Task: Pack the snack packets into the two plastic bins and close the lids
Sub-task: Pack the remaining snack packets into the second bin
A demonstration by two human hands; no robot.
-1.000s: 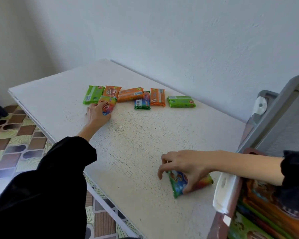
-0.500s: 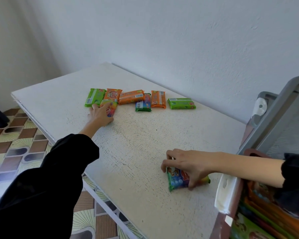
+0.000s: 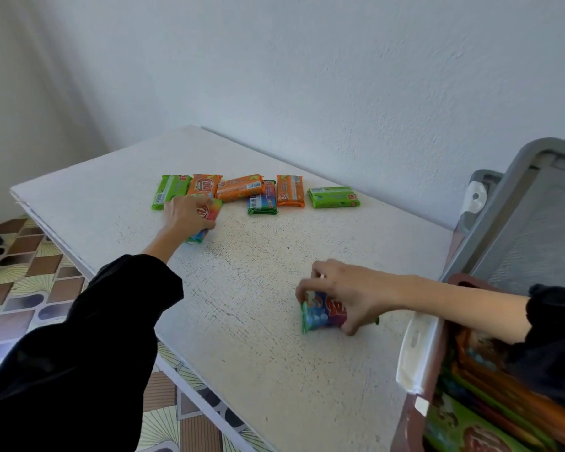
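Each of your hands grips one snack packet on the white table (image 3: 242,337), and an open bin sits at the right edge of the frame.

At centre left, your left hand (image 3: 190,213), reaching out of a black sleeve (image 3: 79,353), curls its fingers and thumb round a rainbow packet (image 3: 211,212) at the near edge of the row of packets (image 3: 258,192). That row of green, orange and blue wrappers lies across the upper middle of the frame, close to the wall. Right of centre and lower, well apart from the row, your right hand (image 3: 343,288) pinches a blue packet (image 3: 320,313) between curled fingers and thumb, the packet's lower edge touching the table. At lower right the bin (image 3: 408,429) holds more packets, and its grey lid (image 3: 519,223) stands tilted open above it.
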